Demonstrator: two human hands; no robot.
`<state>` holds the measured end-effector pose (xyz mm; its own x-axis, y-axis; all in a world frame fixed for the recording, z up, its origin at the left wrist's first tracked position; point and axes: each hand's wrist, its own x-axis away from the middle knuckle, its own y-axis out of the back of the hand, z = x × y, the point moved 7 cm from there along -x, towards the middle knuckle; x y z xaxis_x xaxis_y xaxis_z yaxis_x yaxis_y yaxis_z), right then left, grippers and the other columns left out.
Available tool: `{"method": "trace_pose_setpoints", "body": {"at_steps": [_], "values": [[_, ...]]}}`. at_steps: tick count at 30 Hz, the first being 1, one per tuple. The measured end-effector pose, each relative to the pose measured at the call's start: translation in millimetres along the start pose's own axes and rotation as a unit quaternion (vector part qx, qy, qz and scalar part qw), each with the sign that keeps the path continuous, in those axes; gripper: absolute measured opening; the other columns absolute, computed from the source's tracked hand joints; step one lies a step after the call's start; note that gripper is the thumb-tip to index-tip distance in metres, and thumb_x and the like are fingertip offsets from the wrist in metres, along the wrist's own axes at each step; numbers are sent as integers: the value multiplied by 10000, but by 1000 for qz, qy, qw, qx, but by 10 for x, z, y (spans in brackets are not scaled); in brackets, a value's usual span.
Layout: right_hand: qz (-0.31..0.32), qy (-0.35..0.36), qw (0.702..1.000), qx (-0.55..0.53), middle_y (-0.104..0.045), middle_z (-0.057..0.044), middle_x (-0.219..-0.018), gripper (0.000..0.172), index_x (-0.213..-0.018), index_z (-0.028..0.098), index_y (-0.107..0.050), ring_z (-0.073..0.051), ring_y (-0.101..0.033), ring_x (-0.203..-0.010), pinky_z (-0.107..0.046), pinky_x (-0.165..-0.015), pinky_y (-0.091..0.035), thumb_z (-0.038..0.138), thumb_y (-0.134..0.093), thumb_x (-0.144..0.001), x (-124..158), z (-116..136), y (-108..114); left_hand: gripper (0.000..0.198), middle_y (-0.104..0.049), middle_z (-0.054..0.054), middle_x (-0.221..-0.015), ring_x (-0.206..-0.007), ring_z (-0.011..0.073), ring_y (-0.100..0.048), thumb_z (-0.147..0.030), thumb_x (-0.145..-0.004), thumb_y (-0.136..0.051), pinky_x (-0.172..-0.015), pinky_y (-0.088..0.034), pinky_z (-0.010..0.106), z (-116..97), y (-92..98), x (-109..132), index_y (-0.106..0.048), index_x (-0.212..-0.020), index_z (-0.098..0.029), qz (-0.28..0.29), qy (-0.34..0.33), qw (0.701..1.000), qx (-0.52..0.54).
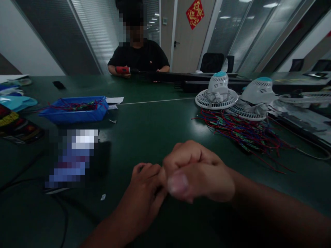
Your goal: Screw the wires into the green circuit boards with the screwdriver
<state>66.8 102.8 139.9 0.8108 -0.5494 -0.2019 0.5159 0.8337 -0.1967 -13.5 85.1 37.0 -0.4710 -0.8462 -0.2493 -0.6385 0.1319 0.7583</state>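
Observation:
Close together over the green table (150, 127), my two hands meet low in the middle of the head view. My right hand (196, 172) is closed like a fist, thumb pressed against the curled fingers. Its knuckles touch or overlap the fingertips of my left hand (147, 189), which is closed too, back upward and fingers bent. Whatever lies between the fingers is hidden, so I cannot make out what either hand holds. Nearest on the left stands a lit phone-like screen (71, 158), blurred out. A small white scrap (103, 197) lies beside my left forearm.
A blue bin (74, 117) holds red wires with green parts. More wires (240, 132) lie heaped at right, below white fan heads (217, 91). Across the table a person (138, 58) holds a red power tool (122, 70) by long black bars (196, 86). Cables (64, 213) run lower left.

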Motion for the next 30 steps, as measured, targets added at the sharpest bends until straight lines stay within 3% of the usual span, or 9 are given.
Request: {"method": "trace_pose_setpoints", "body": {"at_steps": [3,5,8,10,12,14,16,22,30], "values": [[-122,22,992,38,-447,53,-559,207,-638,190,-473,-84,-415,-453,-224,-417,-308,283,-492,-823,4,52,230,151,-639,7,-892,-895,232,-567,-162,-817,-596,-880,-399,453,-132,96,-93,-682,-882,-268,13,-3,999,-33],[-159,55,961,217,-484,23,-657,195,-683,175,-501,-106,-482,-595,-246,-534,-371,262,-454,-851,24,208,257,140,-633,20,-904,-901,237,-561,-167,-812,-607,-870,-392,462,-185,134,-140,-688,-885,-254,20,3,999,-43],[-184,62,813,548,-514,5,-720,186,-763,160,-557,-114,-470,-669,-272,-619,-333,229,-428,-879,74,459,163,122,-628,30,-896,-905,242,-556,-197,-823,-609,-869,-385,469,-188,136,-160,-693,-897,-247,26,11,999,-44],[-203,-1,716,668,-518,12,-670,244,-784,172,-582,-111,-437,-599,-283,-576,-277,306,-421,-909,114,533,151,126,-625,41,-892,-912,253,-552,-213,-824,-613,-869,-383,478,-168,126,-151,-695,-916,-241,26,15,999,-42],[-213,-73,666,711,-478,20,-567,435,-702,187,-580,-104,-374,-506,-291,-527,-211,491,-364,-927,156,551,169,131,-623,47,-895,-916,261,-550,-220,-823,-615,-864,-383,483,-154,121,-138,-695,-925,-239,27,18,999,-38],[-212,-106,651,721,-433,16,-499,614,-594,191,-551,-99,-328,-458,-299,-508,-170,650,-274,-893,177,552,169,127,-624,46,-900,-919,264,-548,-222,-826,-608,-857,-386,482,-155,131,-130,-694,-919,-240,24,19,999,-34],[-204,-106,654,721,-439,11,-493,642,-566,191,-548,-99,-332,-452,-300,-505,-169,671,-265,-884,169,543,147,113,-623,43,-888,-917,264,-547,-227,-837,-598,-853,-389,479,-161,138,-129,-693,-897,-237,25,17,999,-33],[-195,-76,666,716,-515,19,-566,241,-797,182,-606,-122,-419,-509,-286,-504,-198,379,-497,-884,139,511,68,141,-636,25,-891,-913,250,-559,-216,-850,-572,-848,-404,464,-147,131,-126,-700,-889,-260,28,16,999,-19],[-176,-76,677,711,-484,34,-573,179,-773,184,-519,-116,-394,-495,-286,-485,-175,322,-492,-884,148,520,6,150,-661,27,-899,-906,250,-569,-207,-833,-579,-814,-431,463,-161,146,-114,-710,-881,-263,15,9,1000,-6]]}}
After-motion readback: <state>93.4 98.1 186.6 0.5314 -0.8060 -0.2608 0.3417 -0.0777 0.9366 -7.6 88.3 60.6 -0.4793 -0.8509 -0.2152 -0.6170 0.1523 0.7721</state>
